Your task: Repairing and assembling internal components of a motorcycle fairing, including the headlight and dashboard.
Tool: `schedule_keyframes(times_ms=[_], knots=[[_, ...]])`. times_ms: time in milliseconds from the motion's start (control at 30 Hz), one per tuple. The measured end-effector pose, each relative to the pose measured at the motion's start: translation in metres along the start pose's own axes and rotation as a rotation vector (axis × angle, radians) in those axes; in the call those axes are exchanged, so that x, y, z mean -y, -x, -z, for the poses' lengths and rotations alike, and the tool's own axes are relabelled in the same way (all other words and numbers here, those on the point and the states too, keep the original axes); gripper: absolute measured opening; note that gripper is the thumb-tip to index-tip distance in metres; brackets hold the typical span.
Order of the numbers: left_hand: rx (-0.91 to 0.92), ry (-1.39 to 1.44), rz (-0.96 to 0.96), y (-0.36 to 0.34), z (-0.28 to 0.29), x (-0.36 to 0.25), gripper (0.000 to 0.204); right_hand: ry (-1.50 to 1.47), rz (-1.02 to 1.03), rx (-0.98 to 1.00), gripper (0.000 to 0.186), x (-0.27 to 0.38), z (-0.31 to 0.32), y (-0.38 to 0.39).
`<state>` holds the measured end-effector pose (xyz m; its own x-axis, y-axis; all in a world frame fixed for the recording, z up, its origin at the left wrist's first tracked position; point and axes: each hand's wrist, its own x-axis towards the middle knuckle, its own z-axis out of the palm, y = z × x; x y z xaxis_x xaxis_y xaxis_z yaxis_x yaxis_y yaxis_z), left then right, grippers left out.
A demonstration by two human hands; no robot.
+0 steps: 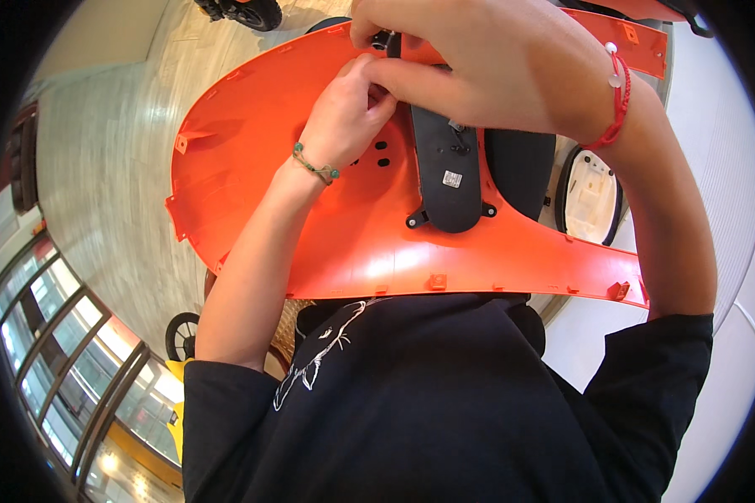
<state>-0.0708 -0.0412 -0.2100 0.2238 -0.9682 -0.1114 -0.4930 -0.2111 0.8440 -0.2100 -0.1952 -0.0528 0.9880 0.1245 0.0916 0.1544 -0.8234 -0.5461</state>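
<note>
A large orange plastic panel (344, 268) lies across my lap, with small clips and tabs along its edge. Fixed to it is a long black rounded housing (451, 197) with a small label and screw lugs at its near end. My left hand (348, 117) is closed at the housing's far left, fingers curled and tips against the right hand. Over the far part of the housing, my right hand (478, 63) bends its fingers around a small black part (383, 40). What exactly either hand pinches is hidden by the fingers.
An open white shell with a black rim (591, 197) sits right of the panel, on a white surface (696, 360). A black wheel (256, 12) stands at the far left on the wooden floor (101, 168). Another spoked wheel (182, 335) is at the near left.
</note>
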Motion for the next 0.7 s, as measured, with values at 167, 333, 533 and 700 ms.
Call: schedule_keyframes(times_ms=[167, 333, 533, 700], knots=[[-0.014, -0.047, 0.026, 0.000, 0.000, -0.009, 0.022, 0.098, -0.075, -0.052, 0.016, 0.000, -0.011, -0.006], [-0.011, -0.065, 0.005, -0.001, 0.000, -0.004, 0.022, 0.053, -0.253, -0.029, 0.023, 0.007, -0.014, -0.006], [-0.043, 0.000, 0.001, -0.002, -0.004, -0.001, 0.022, 0.093, -0.067, -0.155, 0.034, 0.010, -0.013, 0.000], [0.015, 0.056, 0.081, -0.001, 0.003, -0.007, 0.026, 0.025, -0.261, 0.011, 0.028, 0.016, 0.001, -0.001]])
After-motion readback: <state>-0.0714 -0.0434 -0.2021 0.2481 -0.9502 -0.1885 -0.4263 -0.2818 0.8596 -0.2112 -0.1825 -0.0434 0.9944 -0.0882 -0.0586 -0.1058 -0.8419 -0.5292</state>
